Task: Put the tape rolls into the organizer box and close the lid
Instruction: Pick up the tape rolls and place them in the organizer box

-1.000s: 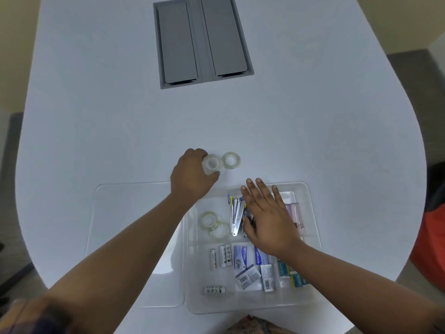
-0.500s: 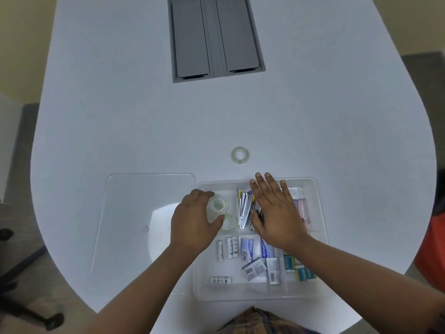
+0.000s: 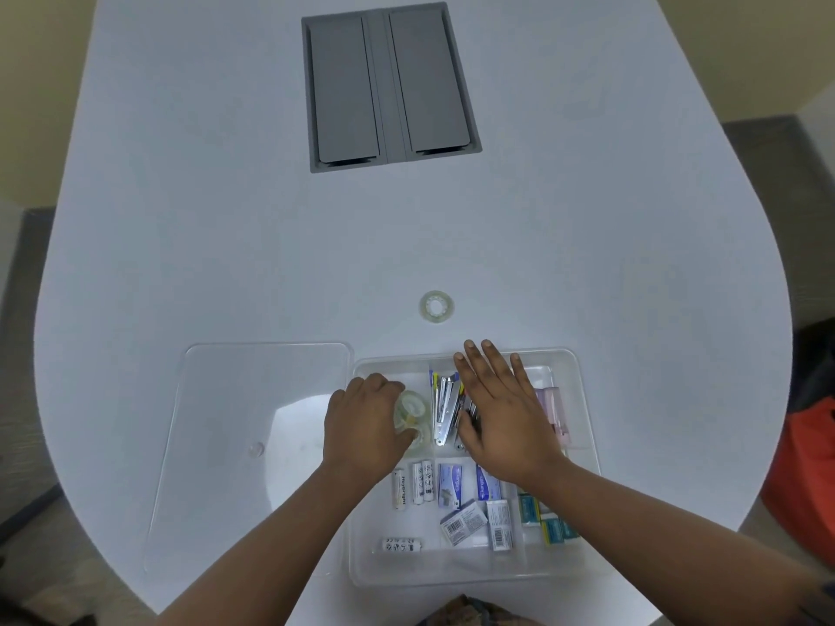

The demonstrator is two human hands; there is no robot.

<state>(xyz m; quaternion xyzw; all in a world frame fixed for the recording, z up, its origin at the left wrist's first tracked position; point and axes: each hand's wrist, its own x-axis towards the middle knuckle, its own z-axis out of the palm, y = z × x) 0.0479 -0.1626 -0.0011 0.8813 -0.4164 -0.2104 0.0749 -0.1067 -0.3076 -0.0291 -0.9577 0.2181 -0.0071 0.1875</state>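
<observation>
1. My left hand [image 3: 366, 426] is curled around a clear tape roll [image 3: 409, 411], holding it in the far-left compartment of the box [image 3: 583, 390], just above or on the rolls [image 3: 422, 438] already lying there (I cannot tell whether it has touched down).
2. My right hand [image 3: 501, 417] lies flat and open, gripping nothing, across the stapler-like metal items [image 3: 445, 406] in the middle compartment; I judge that it steadies the box.
3. One roll [image 3: 436, 306] remains on the surface [image 3: 226, 241], just beyond the far rim of the box.
4. Handling, as I judge it: each roll is light, stiff and smooth-sided, so little force is needed. Pinch across the outer rim, or hook a fingertip through the core (the clear film may be slippery and tacky at the loose end).
5. The lid [image 3: 253, 399] lies flat to the left of the box, touching or nearly touching it. It looks thin, clear and somewhat flexible; I would take it by its long edges, not its centre.
6. The lid stays off until the last roll is in.
</observation>
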